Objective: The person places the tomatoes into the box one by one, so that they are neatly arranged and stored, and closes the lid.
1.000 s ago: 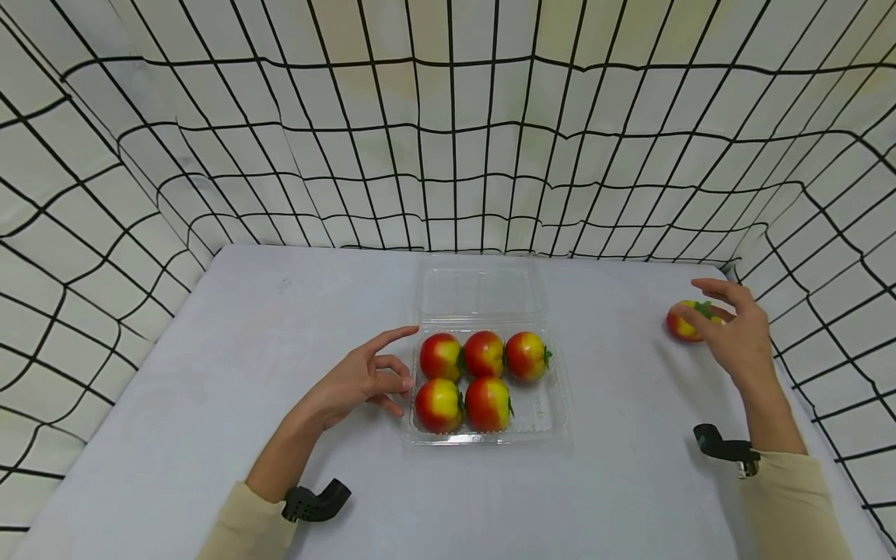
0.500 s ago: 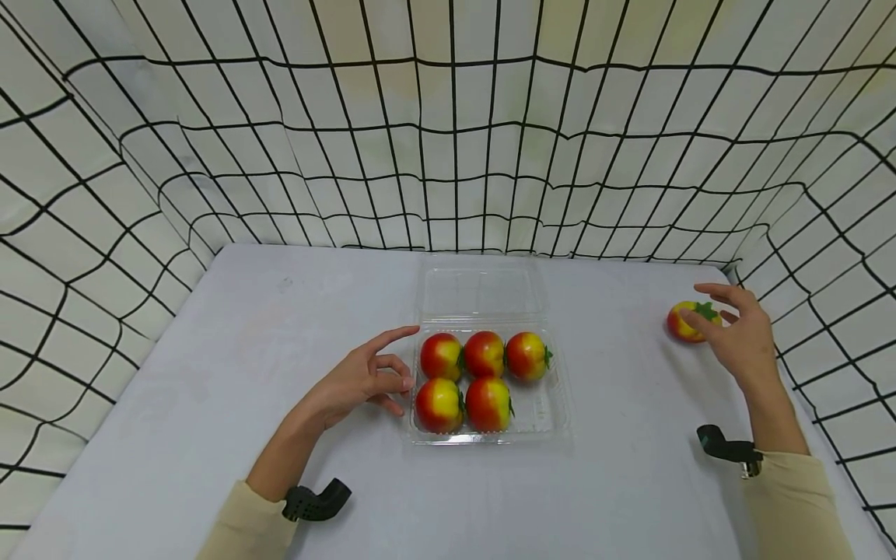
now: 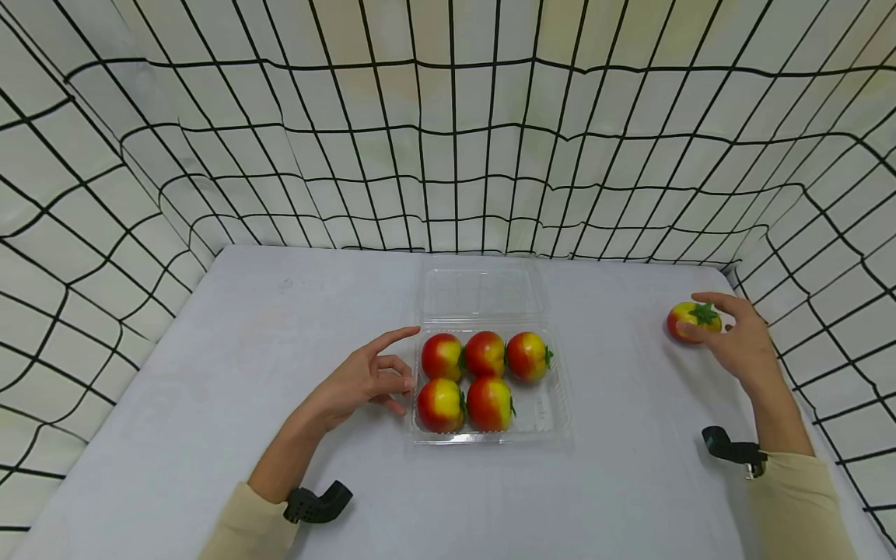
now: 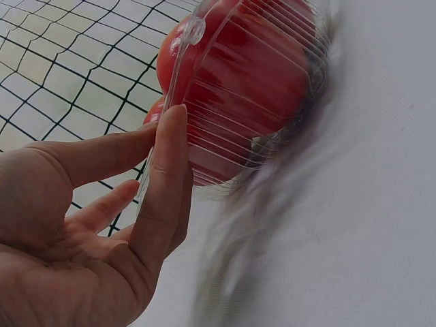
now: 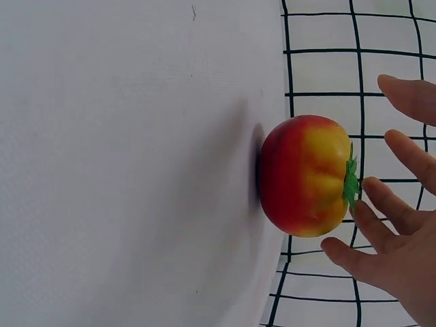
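Note:
My left hand [image 3: 358, 386] pinches the left rim of a clear plastic clamshell box [image 3: 540, 408] between thumb and fingers; the left wrist view shows fingertips on both sides of that rim. The box lies with its lid [image 3: 483, 289] folded back. Several red-and-yellow tomatoes [image 3: 483, 354] sit inside in two rows. Far to the right, a lone tomato [image 3: 686, 321] with a green leafy top rests on the table. Around it my right hand [image 3: 747, 346] hovers with fingers spread; in the right wrist view the fingers [image 5: 385, 204] stand beside the leafy top, not closed on the tomato [image 5: 303, 176].
The white table [image 3: 616, 482] runs under everything. Black wire mesh [image 3: 455, 155] over white sheeting stands along the back and both sides, close behind the lone tomato. A dark camera mount [image 3: 318, 503] is strapped at each wrist.
My right hand has drawn slightly down and right, uncovering more of the lone tomato's leafy top. That tomato, my left hand and the box have stayed put.

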Motion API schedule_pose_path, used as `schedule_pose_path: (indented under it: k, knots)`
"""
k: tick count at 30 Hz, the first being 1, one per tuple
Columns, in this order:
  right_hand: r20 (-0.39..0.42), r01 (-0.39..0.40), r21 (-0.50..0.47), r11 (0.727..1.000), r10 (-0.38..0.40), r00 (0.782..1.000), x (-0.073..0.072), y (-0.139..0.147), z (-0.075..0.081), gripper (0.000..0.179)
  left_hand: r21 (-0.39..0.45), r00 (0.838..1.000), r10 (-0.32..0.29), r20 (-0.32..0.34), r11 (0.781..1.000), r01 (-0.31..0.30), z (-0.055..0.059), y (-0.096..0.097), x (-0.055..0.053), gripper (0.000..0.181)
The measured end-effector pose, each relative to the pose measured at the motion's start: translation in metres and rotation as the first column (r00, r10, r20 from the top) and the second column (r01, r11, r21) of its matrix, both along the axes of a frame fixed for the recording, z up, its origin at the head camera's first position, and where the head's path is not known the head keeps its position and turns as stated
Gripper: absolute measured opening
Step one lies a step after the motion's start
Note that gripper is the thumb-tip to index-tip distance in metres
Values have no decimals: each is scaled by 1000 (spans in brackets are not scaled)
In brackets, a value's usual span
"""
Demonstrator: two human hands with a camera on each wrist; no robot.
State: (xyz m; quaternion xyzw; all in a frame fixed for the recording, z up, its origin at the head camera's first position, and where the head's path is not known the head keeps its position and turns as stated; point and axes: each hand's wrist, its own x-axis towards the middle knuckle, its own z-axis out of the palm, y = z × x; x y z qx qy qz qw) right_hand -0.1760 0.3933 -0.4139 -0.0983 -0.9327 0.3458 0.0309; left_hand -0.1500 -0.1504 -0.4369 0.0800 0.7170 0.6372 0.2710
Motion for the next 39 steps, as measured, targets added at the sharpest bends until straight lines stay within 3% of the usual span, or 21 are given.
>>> schedule_pose_path:
  k: [4, 9, 22, 33, 39]
  knots:
    - [39, -45, 21, 999, 44, 998, 0, 3, -4, 69, 2, 1000, 2, -7, 1000, -2, -1, 0, 0, 79]
    - [17, -74, 35, 997, 73, 997, -1, 6, -8, 71, -9, 1000, 6, -16, 1000, -6, -2, 1, 0, 78]
    - [4, -67, 73, 995, 67, 998, -5, 13, -16, 72, -3, 1000, 12, -23, 1000, -12, 1, 2, 1, 77]
    - [49, -9, 74, 997, 5, 999, -10, 16, -19, 76, -6, 1000, 18, -21, 1000, -18, 0, 2, 0, 76]
    - [35, -29, 94, 995, 26, 999, -9, 18, -21, 79, -3, 1000, 18, -21, 1000, -18, 0, 2, 1, 76]
